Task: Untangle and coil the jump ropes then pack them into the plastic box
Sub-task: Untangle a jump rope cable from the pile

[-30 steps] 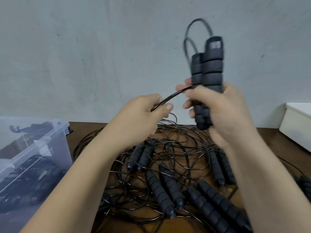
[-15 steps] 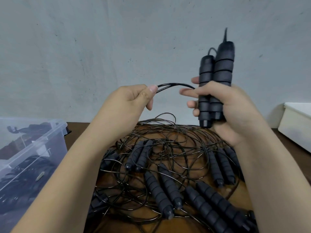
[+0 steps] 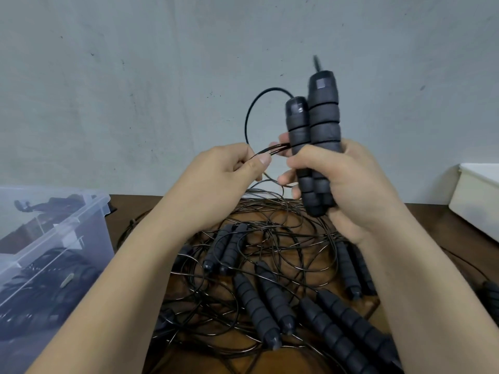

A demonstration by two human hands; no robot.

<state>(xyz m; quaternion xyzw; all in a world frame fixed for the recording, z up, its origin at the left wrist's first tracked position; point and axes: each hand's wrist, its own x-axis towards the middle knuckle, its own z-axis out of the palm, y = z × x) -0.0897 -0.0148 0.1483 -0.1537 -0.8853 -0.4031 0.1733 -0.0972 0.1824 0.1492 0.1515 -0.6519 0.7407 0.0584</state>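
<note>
1. Two black foam handles (image 3: pixel 321 122) stand upright and side by side in your right hand (image 3: pixel 351 190). Your fingers and thumb are curled round their lower halves, and you hold them up above the table, in front of the grey wall.
2. One handle reaches higher than the other. A short stub of cable sticks out of the taller one's top, too blurred to say more.
3. Your left hand (image 3: pixel 224 179) sits just left of the handles. Thumb and forefinger pinch a thin bundle of cable strands (image 3: pixel 270 151), and the other fingers are curled in.
4. The bundle runs right from that pinch and meets the handles at your right fingertips.
5. A single cable loop (image 3: pixel 249 114) leaves the top of the shorter handle and arcs up, left and down towards your left-hand pinch.
6. The tangled pile (image 3: pixel 270 255) of the other jump ropes lies on the brown table (image 3: pixel 426 220) below both hands. Thin black cables cross each other, with several handle pairs lying among them.
7. The clear plastic box (image 3: pixel 89 211) stands at the left, near the pile but apart from it. Dark coiled ropes (image 3: pixel 46 279) show through its wall.
8. A white container (image 3: pixel 478 201) sits at the right edge, cut off by the frame. You can't see its contents.
</note>
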